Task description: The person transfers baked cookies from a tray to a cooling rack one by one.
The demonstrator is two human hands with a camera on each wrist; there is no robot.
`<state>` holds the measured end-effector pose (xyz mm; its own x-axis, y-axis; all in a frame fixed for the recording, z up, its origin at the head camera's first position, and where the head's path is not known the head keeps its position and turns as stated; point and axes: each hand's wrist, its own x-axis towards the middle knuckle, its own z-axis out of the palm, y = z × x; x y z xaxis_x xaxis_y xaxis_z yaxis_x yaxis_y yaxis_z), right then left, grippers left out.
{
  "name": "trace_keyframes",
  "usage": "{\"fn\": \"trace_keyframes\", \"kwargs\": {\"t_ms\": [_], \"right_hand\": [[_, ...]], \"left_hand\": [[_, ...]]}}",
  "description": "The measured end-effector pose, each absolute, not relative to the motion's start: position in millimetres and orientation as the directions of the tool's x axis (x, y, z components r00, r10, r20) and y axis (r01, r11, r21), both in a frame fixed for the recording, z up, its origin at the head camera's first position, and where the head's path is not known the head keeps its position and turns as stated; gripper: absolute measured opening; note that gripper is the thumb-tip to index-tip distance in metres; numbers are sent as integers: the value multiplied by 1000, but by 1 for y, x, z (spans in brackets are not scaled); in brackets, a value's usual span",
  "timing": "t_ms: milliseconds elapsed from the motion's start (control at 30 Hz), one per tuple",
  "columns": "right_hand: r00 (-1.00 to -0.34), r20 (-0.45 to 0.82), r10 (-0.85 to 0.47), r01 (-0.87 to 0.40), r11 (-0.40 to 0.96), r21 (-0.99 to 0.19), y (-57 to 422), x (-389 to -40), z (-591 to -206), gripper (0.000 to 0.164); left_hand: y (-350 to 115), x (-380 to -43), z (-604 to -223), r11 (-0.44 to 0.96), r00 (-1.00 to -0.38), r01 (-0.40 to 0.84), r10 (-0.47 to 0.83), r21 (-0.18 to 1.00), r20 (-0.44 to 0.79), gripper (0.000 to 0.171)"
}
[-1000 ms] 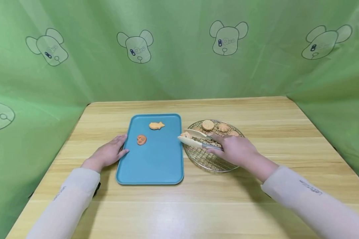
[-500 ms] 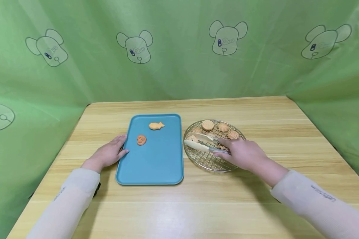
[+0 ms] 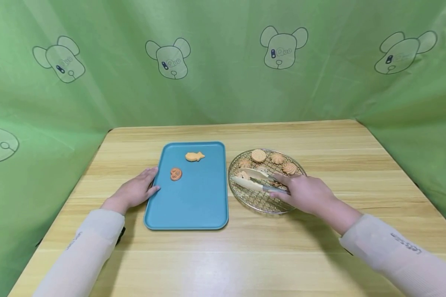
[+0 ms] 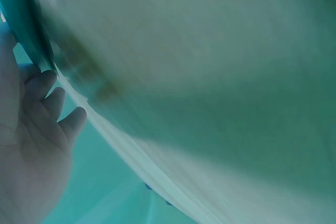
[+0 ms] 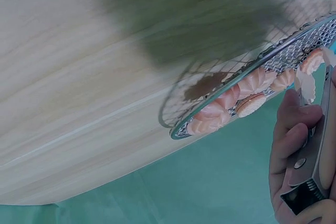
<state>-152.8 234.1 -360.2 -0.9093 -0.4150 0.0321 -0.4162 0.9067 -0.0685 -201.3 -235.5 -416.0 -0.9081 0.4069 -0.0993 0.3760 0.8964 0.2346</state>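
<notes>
My left hand [image 3: 135, 189] rests against the left rim of a blue tray [image 3: 193, 206], its thumb on the edge. On that tray lie a fish-shaped cookie [image 3: 195, 156] and a pretzel-shaped cookie [image 3: 176, 174]. In my right hand [image 3: 308, 193] I grip metal tongs [image 3: 250, 184] with pale tips over a round wire rack [image 3: 267, 208]. A cookie [image 3: 243, 175] sits between the tips; whether they squeeze it I cannot tell. The right wrist view shows my fingers [image 5: 294, 135] wrapped around the tongs' handle [image 5: 310, 166].
Toward the back of the rack lie a round cookie [image 3: 258, 155], a ridged cookie [image 3: 277, 158], a swirled cookie [image 3: 289, 168] and others partly behind the tongs. The rack stands just right of the tray on a wooden table [image 3: 208, 264]. Green curtains [image 3: 223, 95] enclose the table.
My right hand and the tongs have moved right, from beside the tray's right rim to over the rack, with the cookie between the tips. My left hand and the tray have stayed put.
</notes>
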Motion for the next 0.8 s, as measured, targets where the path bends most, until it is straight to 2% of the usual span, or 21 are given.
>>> {"fn": "trace_keyframes", "kwargs": {"t_ms": [200, 800], "right_hand": [[-917, 6, -399, -398, 914, -82, 234, -152, -359, 69], [-912, 31, -410, -411, 908, -81, 222, -160, -365, 80]], "left_hand": [[-236, -203, -416, 900, -911, 365, 398, 238, -106, 67], [-236, -204, -417, 899, -911, 371, 401, 232, -98, 67]]}}
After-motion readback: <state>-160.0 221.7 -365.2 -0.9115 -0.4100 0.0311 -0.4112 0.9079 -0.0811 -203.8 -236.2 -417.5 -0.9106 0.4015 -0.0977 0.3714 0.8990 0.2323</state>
